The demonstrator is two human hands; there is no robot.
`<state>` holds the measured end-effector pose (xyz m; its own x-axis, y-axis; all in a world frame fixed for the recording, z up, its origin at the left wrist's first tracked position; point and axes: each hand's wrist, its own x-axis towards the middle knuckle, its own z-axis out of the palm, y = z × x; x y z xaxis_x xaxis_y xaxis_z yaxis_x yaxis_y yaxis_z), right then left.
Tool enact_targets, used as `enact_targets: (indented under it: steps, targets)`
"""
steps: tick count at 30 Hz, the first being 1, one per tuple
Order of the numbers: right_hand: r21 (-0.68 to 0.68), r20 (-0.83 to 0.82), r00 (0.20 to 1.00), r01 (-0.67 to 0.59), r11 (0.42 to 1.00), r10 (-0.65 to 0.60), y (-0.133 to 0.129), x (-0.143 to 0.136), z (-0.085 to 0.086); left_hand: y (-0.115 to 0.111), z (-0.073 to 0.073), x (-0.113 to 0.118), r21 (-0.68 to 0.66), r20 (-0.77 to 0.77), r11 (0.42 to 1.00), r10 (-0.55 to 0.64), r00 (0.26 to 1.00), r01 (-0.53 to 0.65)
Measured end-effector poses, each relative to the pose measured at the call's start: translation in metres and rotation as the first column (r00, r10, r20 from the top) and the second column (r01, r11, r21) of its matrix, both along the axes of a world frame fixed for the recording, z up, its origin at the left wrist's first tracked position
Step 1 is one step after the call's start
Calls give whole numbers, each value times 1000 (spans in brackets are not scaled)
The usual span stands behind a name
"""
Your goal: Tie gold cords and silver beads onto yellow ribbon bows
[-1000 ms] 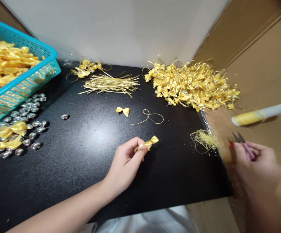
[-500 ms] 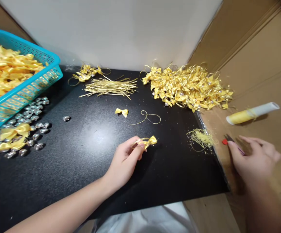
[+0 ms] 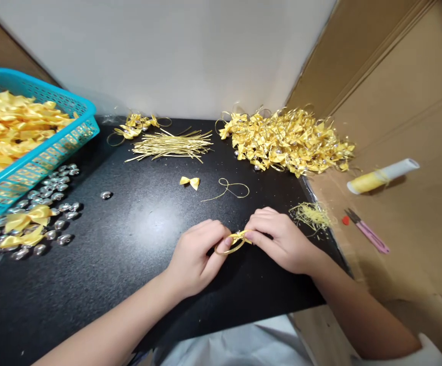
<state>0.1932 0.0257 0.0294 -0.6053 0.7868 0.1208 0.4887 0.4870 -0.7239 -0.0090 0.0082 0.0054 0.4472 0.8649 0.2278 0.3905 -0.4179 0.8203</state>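
From the head camera, the black, faintly speckled tabletop (image 3: 114,284) carries a bright glare left of its middle. A pale wall (image 3: 167,51) rises behind its back edge, and brown cardboard (image 3: 407,91) lies past its right edge. On that cardboard are purple-handled scissors (image 3: 371,238), a small red piece (image 3: 345,220) and a paper roll (image 3: 384,177), part yellow and part white.

At the back left corner stands a blue basket (image 3: 85,108) full of yellow bows, with silver beads (image 3: 47,190) scattered beside it. Along the back edge lie a few finished bows (image 3: 135,126), a bundle of gold ties (image 3: 173,146) and, toward the back right corner, a large heap of bows (image 3: 289,142). Thread scraps (image 3: 312,214) sit by the right edge. A loose bow (image 3: 190,182) and a looped thread (image 3: 226,190) lie near the middle.

The held bow (image 3: 239,237) is between the two hands, toward the front edge: shiny yellow ribbon with a thin gold loop, partly hidden by fingers. The left hand (image 3: 198,259) has its grip pinched on the loop side; the right hand (image 3: 282,241) has its grip pinched on the ribbon's other end.
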Motion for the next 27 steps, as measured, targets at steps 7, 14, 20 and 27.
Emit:
enact_targets:
  steps: [7,14,20,27]
  targets:
    - [-484,-240,952,51,873,-189,6,-5,-19,3,-3,-4,-372,158,928,78,984,-14]
    - [-533,-307,909,80,842,-281,3,-6,-27,2,-4,-2,-441,199,898,89,976,8]
    - [-449,-333,864,206,869,-377,6,-7,-32,0,-9,4,-429,111,901,118,987,-60]
    - [-760,-646,501,-346,550,-576,16,1,-26,-2,-10,3,-400,157,912,163,974,-89]
